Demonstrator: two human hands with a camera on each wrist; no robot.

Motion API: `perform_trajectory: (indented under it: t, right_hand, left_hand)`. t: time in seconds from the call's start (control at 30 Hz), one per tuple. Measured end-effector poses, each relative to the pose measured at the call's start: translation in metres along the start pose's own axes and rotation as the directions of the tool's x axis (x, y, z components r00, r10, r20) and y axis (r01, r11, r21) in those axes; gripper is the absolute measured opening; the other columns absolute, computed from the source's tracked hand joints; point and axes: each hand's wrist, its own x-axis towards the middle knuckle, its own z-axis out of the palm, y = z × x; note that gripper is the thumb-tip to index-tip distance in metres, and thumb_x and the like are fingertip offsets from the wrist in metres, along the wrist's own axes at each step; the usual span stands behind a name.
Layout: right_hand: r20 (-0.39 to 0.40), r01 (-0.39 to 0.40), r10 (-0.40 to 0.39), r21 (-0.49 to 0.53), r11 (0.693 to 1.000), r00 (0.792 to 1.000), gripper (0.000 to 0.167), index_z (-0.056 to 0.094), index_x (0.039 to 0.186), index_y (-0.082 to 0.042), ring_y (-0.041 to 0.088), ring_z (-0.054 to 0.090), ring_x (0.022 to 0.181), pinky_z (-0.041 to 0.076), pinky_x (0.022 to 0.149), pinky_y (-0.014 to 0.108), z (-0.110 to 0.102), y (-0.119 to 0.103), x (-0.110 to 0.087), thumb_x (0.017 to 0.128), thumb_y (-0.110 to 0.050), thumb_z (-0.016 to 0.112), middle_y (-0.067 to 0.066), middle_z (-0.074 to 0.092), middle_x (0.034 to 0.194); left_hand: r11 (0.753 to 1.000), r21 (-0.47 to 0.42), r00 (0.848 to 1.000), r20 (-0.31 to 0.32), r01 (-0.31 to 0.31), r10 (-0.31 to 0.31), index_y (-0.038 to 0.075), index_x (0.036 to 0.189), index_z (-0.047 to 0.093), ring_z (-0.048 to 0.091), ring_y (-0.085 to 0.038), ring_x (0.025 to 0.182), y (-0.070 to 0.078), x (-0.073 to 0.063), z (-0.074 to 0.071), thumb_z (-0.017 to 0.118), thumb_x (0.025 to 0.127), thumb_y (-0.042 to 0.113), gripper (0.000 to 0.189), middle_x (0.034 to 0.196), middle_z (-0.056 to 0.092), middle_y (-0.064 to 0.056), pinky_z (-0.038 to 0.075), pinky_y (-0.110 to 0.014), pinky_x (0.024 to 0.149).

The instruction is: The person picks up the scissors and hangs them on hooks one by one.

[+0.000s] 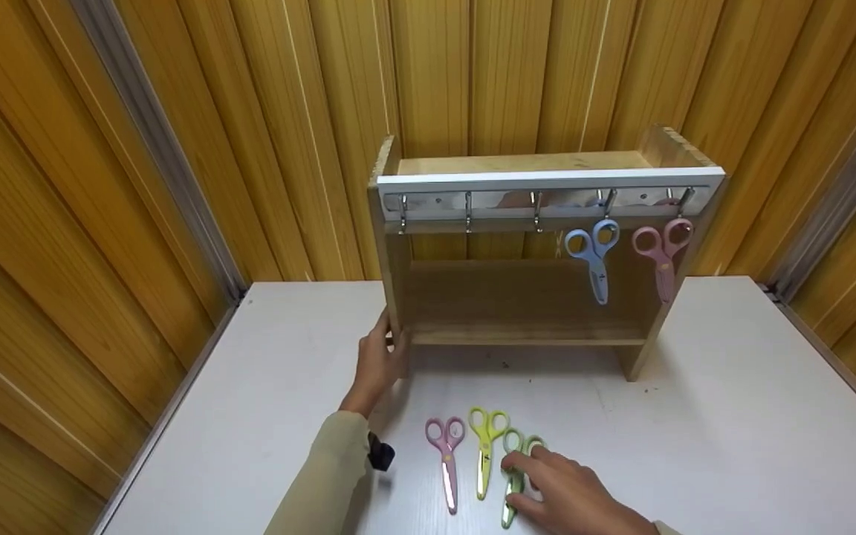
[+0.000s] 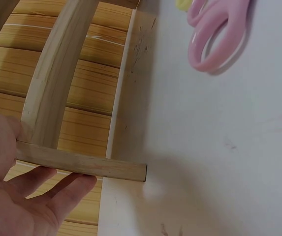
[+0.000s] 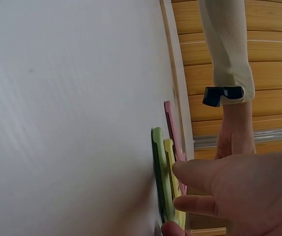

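Note:
My left hand (image 1: 380, 365) grips the lower left side panel of a small wooden rack (image 1: 524, 342). In the left wrist view, its thumb and fingers lie on opposite faces of that panel (image 2: 81, 162). Over the green scissors (image 1: 515, 483) lying on the table is my right hand (image 1: 565, 487), index finger and thumb apart at the handle; the right wrist view shows no firm grip. Left of them lie yellow scissors (image 1: 484, 446) and pink scissors (image 1: 448, 464), handles toward the rack. Part of the green handle is hidden by my fingers.
A metal hook rail (image 1: 502, 200) runs along the rack's top front. Blue scissors (image 1: 596, 256) and another pink pair (image 1: 663, 260) hang from its two rightmost hooks. The white table (image 1: 755, 416) meets wood-patterned walls (image 1: 502, 74).

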Motion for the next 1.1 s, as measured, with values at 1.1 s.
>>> perform_trajectory:
  t: [1.1]
  right_hand:
    - [-0.050,-0.046,0.042,-0.097,0.994,0.998,0.045,0.067,0.123,-0.019,0.008,0.054,0.081,0.047,0.059,0.031,-0.027,0.038,-0.019,0.082,-0.012,0.085,-0.011,0.055,0.092]
  left_hand:
    - [0.999,-0.016,0.999,0.006,0.041,-0.041,0.016,0.161,0.036,0.066,-0.028,0.114,0.001,0.002,0.001,0.059,0.106,0.020,0.060,0.148,0.057,-0.011,0.059,-0.041,0.091]
